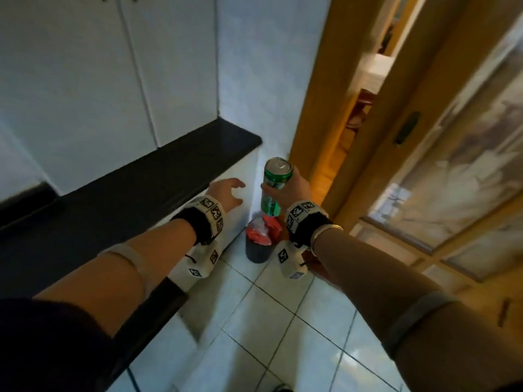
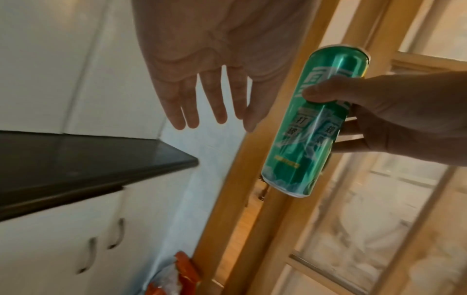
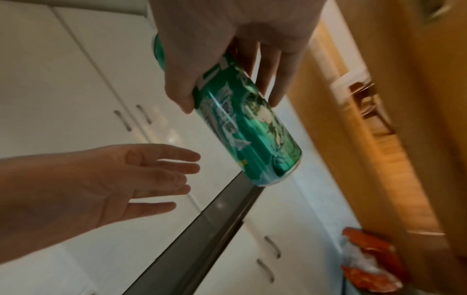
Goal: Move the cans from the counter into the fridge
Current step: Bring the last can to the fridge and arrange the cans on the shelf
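Note:
A tall green can (image 1: 274,185) with white lettering is held upright in the air by my right hand (image 1: 293,190), fingers and thumb wrapped round its middle. The can (image 2: 310,127) hangs past the end of the black counter (image 1: 135,182), above the floor. In the right wrist view the same can (image 3: 242,127) tilts down from my grip. My left hand (image 1: 227,192) hovers just left of the can with its fingers (image 2: 217,103) spread and straight, holding nothing. No fridge is in view and no other cans show on the counter.
White cupboards (image 1: 85,66) rise behind the counter, with more cupboard doors (image 2: 76,249) under it. A dark waste bin (image 1: 259,244) stuffed with red and white wrappers stands on the tiled floor below the can. A wooden door frame (image 1: 319,108) and a glazed door (image 1: 452,165) lie to the right.

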The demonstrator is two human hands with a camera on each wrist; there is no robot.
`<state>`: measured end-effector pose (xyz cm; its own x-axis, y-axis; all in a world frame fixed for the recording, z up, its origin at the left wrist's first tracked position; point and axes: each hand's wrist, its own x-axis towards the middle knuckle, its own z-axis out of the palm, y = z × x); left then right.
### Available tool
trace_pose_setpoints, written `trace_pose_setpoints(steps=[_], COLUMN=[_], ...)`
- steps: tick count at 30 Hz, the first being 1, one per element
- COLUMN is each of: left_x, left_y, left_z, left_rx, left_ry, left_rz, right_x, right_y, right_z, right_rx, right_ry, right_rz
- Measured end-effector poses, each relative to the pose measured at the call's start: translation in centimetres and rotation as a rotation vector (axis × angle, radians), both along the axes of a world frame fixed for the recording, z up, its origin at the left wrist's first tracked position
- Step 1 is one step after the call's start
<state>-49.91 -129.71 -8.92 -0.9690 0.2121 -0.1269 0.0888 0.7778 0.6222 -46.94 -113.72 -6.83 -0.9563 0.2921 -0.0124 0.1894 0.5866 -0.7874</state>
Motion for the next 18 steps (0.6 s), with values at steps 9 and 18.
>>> trace_pose_setpoints(steps=[9, 18], left_x=[-2.7, 0.2], left_y=[25.1, 47.8], left_z=[-0.8, -1.1], left_rx=[0.083, 0.106], left_ry=[-0.111, -0.12], left_rz=[-0.355, -0.748], right_x=[2.3, 10.0], right_y=[23.9, 42.8], right_z=[-0.8, -1.1], right_rx=[0.067, 0.045], right_ry=[0.02, 0.019], right_rz=[-0.342, -0.721])
